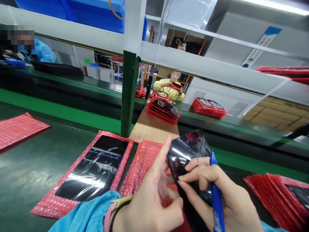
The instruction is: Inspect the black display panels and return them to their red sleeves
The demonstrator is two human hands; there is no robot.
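A glossy black screen panel (180, 154) under clear film is tilted up in front of me. My left hand (154, 199) grips it by the left edge, fingers behind it and partly hidden. With thumb and forefinger together, my right hand (224, 190) pinches at that same edge; whether it has film there I cannot make out. A blue marker pen (217, 203) is also held in my right hand, tip upward. To the left, another black screen panel (96, 167) in wrinkled clear film lies on red bubble-wrap bags (50, 203). More red bubble-wrap bags (137, 164) lie beside my left wrist.
A stack of red-wrapped panels (164, 111) stands on a wooden board (142, 129) ahead. More red bags (277, 196) fan out at right, and one bag (19, 130) lies far left. A green post (129, 96) rises ahead. Two co-workers sit beyond the bench.
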